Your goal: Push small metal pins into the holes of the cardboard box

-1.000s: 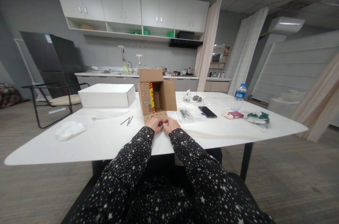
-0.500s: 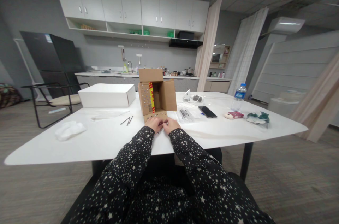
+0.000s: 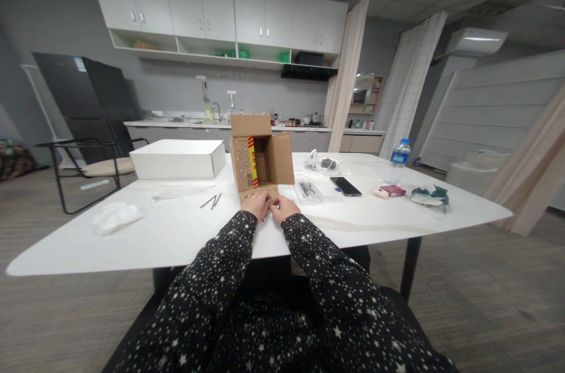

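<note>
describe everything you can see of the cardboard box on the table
The cardboard box is brown, standing open toward the camera on the white table. One flap stands up, one angles out at right, one lies low in front. Its left panel carries small pale spots and a yellow-and-red strip. The left hand overlaps the front flap; contact is unclear.

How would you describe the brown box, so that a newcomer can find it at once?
Find the white table. Just beyond the left hand and right hand stands the brown box. Unlike the white box on its left, it shows spread flaps and a red-and-yellow strip.
</note>
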Tool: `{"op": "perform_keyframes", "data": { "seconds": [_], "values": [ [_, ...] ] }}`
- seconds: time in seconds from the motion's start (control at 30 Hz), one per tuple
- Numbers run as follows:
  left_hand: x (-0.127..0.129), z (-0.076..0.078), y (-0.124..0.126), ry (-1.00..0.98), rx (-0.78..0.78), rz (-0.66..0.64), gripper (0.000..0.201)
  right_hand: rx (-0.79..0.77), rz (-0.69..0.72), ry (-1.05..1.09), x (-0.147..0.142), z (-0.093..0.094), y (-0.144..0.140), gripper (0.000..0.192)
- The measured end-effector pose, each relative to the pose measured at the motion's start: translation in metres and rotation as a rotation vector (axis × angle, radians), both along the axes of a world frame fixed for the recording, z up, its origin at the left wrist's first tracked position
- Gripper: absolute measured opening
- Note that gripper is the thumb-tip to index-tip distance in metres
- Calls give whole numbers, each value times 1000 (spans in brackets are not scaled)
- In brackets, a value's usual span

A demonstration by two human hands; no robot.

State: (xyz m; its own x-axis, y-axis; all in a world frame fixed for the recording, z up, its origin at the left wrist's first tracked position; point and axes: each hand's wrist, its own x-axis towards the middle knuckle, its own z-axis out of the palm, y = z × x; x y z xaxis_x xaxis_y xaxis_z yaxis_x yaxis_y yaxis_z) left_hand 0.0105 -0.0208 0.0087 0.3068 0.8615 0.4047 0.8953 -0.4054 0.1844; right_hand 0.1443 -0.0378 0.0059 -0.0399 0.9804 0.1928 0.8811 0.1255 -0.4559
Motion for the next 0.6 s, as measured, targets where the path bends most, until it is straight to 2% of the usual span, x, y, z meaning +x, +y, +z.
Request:
{"op": "perform_keyframes", "data": {
  "seconds": [0.3,0.6],
  "values": [
    [-3,-3,5,-124,144,-66,14,-25,26,-27,0,2,-1,22],
    [-4,-3,5,-200,151,-102,13,-25,45,-65,-1,4,-4,25]
  ]
}}
